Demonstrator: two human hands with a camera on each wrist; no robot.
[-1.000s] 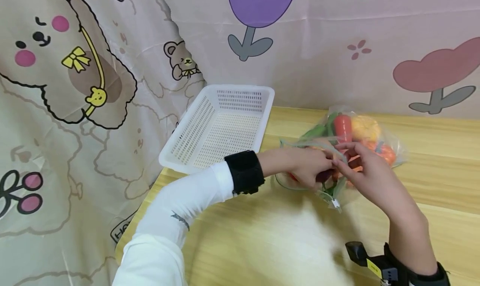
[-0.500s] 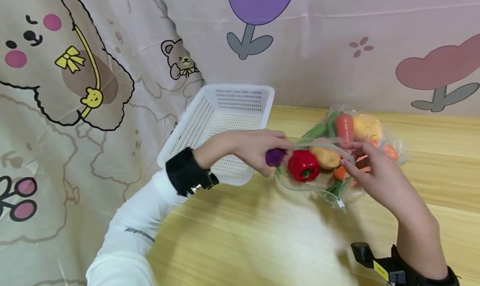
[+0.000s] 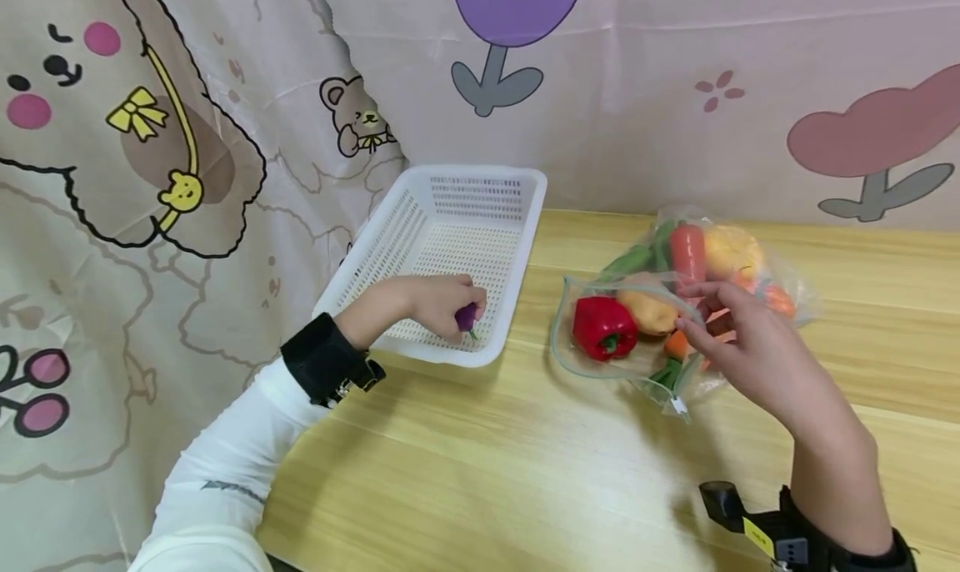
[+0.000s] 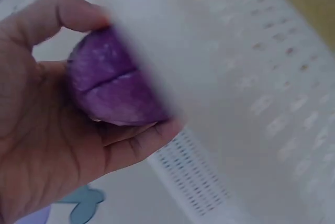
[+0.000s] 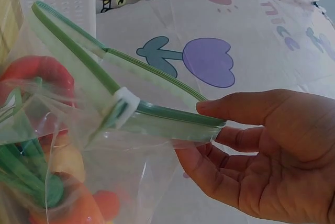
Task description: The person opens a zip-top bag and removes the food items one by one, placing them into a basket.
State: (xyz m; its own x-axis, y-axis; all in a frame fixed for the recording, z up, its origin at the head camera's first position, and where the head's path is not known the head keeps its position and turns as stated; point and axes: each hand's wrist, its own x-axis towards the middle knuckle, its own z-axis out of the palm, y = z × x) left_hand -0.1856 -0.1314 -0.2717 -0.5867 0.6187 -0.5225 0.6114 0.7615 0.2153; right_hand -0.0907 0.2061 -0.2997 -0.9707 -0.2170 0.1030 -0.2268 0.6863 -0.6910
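Over the near end of the white basket (image 3: 517,259), my left hand (image 3: 438,301) grips a glossy purple vegetable (image 3: 466,315) with a thin green stem. In the left wrist view the purple vegetable (image 4: 115,80) shows a dark groove, and the basket's wall hides part of it. My right hand (image 3: 742,338) pinches the rim of a clear zip bag (image 3: 558,338), its mouth held wide. The right wrist view shows thumb and fingers on the bag's green zip edge (image 5: 172,115), near a white slider (image 5: 125,106). A red bell pepper (image 3: 603,328) lies just inside the mouth.
Deeper in the bag are a potato-like tan piece (image 3: 648,309), an orange carrot-like piece with green top (image 3: 675,347), a red piece (image 3: 687,255), a yellow one (image 3: 731,253) and green ones. A patterned cloth (image 3: 637,122) hangs behind the wooden table (image 3: 525,472).
My left hand has come out of the bag with the purple vegetable and moved left over the basket. The red pepper is uncovered. My right hand keeps its hold on the bag's rim.
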